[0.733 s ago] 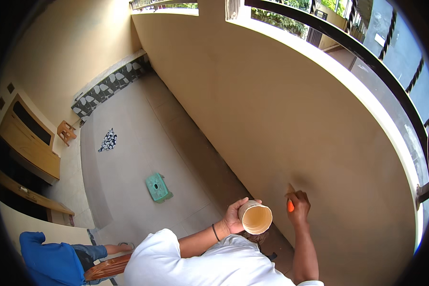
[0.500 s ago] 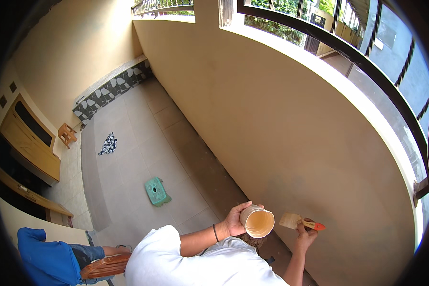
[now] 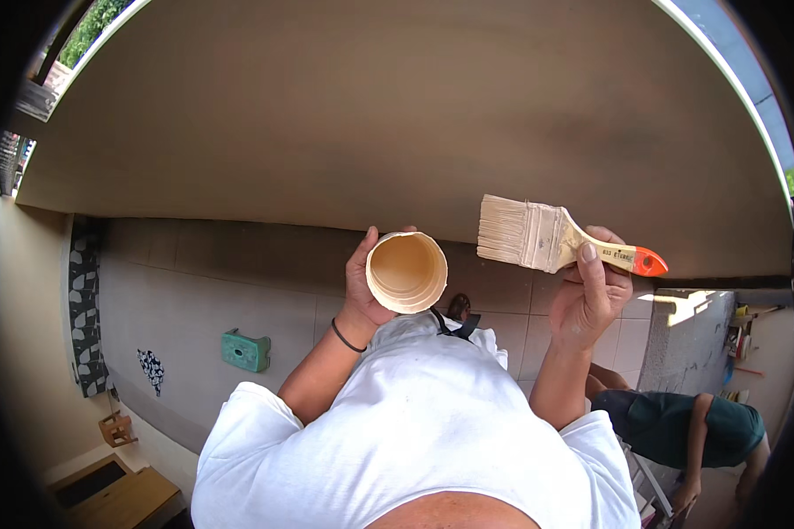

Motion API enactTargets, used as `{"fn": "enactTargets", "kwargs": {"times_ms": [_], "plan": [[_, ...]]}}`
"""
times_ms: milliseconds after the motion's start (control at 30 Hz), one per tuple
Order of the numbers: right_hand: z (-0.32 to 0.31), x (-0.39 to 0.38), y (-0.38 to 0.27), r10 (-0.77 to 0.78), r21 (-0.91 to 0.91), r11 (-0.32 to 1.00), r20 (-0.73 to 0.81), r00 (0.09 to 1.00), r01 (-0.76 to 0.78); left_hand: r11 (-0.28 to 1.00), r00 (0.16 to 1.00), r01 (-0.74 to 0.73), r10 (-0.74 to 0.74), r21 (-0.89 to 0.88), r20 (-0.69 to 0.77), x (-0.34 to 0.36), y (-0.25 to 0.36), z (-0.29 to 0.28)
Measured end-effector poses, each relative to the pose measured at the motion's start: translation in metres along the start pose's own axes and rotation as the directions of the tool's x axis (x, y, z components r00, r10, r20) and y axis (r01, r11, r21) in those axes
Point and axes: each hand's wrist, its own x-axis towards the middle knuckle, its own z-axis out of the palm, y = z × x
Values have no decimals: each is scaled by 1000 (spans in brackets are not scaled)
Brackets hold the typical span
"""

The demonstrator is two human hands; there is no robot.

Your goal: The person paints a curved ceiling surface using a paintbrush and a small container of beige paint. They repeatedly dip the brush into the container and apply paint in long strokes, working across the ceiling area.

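My left hand (image 3: 362, 282) is closed round a pale cylindrical cup (image 3: 406, 271), held upright with its open top toward me, showing a cream inside with some contents low down. My right hand (image 3: 595, 286) grips the wooden handle of a wide flat paintbrush (image 3: 520, 231) with an orange tip; its pale bristles look coated and point left, above and to the right of the cup, not touching it. The beige wall (image 3: 388, 106) rises in front of me, beyond both hands.
Below the wall lies a tiled floor (image 3: 194, 300) with a green plastic stool (image 3: 245, 350), patterned cloth (image 3: 150, 370) and wooden stool (image 3: 116, 429). A wooden door (image 3: 123, 498) is at lower left. A bent-over person (image 3: 706, 428) in dark green is at right, beside light metal rails (image 3: 640, 476).
My view has swung round to face the wall. The brush has moved from against the wall to level beside the cup, bristles leftward. The blue-shirted person has left view; a green-shirted person appears.
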Motion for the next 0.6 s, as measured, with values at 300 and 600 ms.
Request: {"fn": "enactTargets", "kwargs": {"times_ms": [300, 600], "plan": [[-39, -7, -49, -309, -171, 935, 46, 950, 312, 938, 935, 345, -342, -18, 98, 64, -48, 32], [-12, -2, -57, -355, -506, 739, 271, 895, 446, 930, 930, 357, -345, 87, -127, 88, -57, 39]]}}
